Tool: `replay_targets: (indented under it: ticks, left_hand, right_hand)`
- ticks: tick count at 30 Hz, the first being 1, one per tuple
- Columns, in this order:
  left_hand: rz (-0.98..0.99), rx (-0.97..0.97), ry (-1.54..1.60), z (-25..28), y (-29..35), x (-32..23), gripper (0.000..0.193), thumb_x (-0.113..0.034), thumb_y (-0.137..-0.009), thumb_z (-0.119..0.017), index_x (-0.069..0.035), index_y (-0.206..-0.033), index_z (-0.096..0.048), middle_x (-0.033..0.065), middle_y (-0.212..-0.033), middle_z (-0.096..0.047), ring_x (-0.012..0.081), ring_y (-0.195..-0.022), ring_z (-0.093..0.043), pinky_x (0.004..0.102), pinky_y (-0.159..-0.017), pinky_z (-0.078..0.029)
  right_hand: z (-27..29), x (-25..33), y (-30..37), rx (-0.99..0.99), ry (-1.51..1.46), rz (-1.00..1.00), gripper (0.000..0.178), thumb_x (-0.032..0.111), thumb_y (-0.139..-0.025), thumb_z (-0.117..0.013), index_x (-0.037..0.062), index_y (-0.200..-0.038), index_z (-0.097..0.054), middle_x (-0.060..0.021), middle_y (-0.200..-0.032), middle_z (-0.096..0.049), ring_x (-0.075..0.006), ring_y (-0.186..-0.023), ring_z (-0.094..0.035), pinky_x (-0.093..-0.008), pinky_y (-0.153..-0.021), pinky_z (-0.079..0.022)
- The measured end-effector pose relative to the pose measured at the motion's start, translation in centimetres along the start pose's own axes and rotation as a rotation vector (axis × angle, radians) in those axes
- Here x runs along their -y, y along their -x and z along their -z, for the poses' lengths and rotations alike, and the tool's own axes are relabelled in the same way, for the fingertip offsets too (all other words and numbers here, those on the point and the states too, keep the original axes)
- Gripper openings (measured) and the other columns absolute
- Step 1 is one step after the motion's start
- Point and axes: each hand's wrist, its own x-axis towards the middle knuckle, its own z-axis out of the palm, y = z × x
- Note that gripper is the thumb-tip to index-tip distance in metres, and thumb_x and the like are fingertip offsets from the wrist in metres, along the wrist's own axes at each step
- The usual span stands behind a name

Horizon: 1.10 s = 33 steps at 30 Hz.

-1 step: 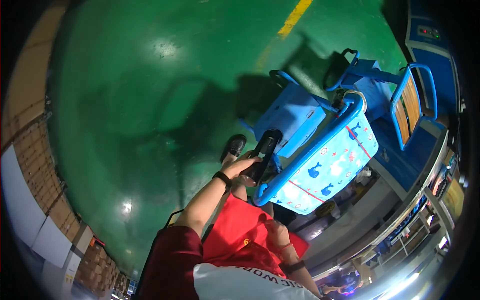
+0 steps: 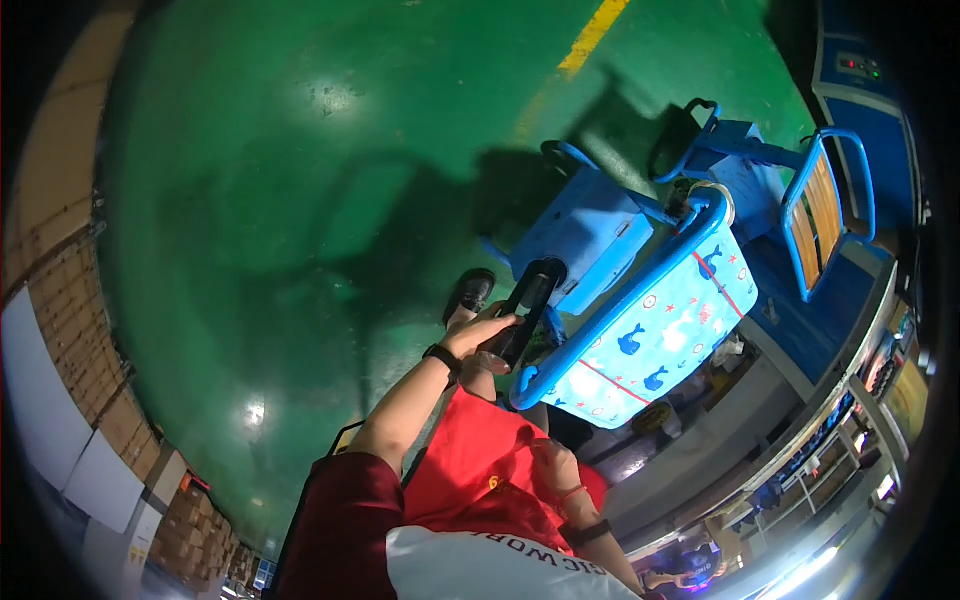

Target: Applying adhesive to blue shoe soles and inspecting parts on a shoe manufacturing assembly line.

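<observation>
At centre, the left hand (image 2: 478,333) wraps its grip round a dark cylinder (image 2: 538,288), likely stiff and slick, best held mid-length. Lower centre: right hand (image 2: 556,470) at red cloth (image 2: 462,440), grip indeterminable.

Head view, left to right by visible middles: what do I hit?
Cardboard boxes → left hand → dark cylindrical object → right hand → whale-print panel → wooden-slatted backrest. Shoe left out: it overlaps the left hand's place in the order.
</observation>
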Motion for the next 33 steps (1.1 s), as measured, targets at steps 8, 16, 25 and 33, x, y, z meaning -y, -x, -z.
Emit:
replay_targets:
  ticks: [8, 16, 25, 33]
  left_hand:
    - [-0.048, -0.084, 0.045, 1.9, 4.7, -1.0, 0.071, -0.028, -0.084, -0.072, -0.007, -0.142, -0.038, 0.0092, -0.117, -0.058, 0.0175, -0.097, -0.063, 0.0318, -0.077, -0.055]
    - [-0.261, -0.074, 0.159, -0.5, 15.5, -3.8, 0.067, -0.030, -0.089, -0.068, -0.015, -0.145, -0.034, 0.0114, -0.120, -0.059, 0.0187, -0.100, -0.064, 0.0351, -0.080, -0.056]
    - [-0.286, 0.105, 0.353, -7.6, 32.4, -6.2, 0.050, -0.030, -0.095, -0.057, -0.005, -0.136, -0.043, 0.0170, -0.113, -0.064, 0.0248, -0.096, -0.068, 0.0403, -0.084, -0.057]
    - [-0.201, 0.177, 0.135, -15.2, 42.5, -5.4, 0.048, -0.045, -0.097, -0.051, -0.003, -0.121, -0.054, 0.0080, -0.100, -0.066, 0.0141, -0.084, -0.067, 0.0299, -0.073, -0.058]
  right_hand:
    - [-1.5, -0.5, 0.7, 0.101, 0.077, 0.068, 0.014, 0.020, -0.090, -0.060, 0.0094, -0.098, -0.067, -0.0165, -0.090, -0.066, -0.0366, -0.078, -0.065, -0.0456, -0.066, -0.053]
    - [2.0, 6.7, 0.6, 0.045, 0.033, 0.374, 0.013, 0.012, -0.089, -0.060, 0.0071, -0.100, -0.064, -0.0155, -0.087, -0.066, -0.0362, -0.075, -0.065, -0.0446, -0.063, -0.053]
    - [10.3, 21.1, 3.1, -0.340, -0.076, 0.651, 0.054, -0.007, -0.077, -0.063, 0.0032, -0.128, -0.048, -0.0215, -0.123, -0.053, -0.0419, -0.112, -0.053, -0.0441, -0.091, -0.048]
    - [15.6, 26.5, 6.6, -0.442, 0.098, 1.147, 0.064, -0.005, -0.071, -0.066, 0.0066, -0.130, -0.045, -0.0157, -0.138, -0.047, -0.0398, -0.132, -0.041, -0.0522, -0.111, -0.032]
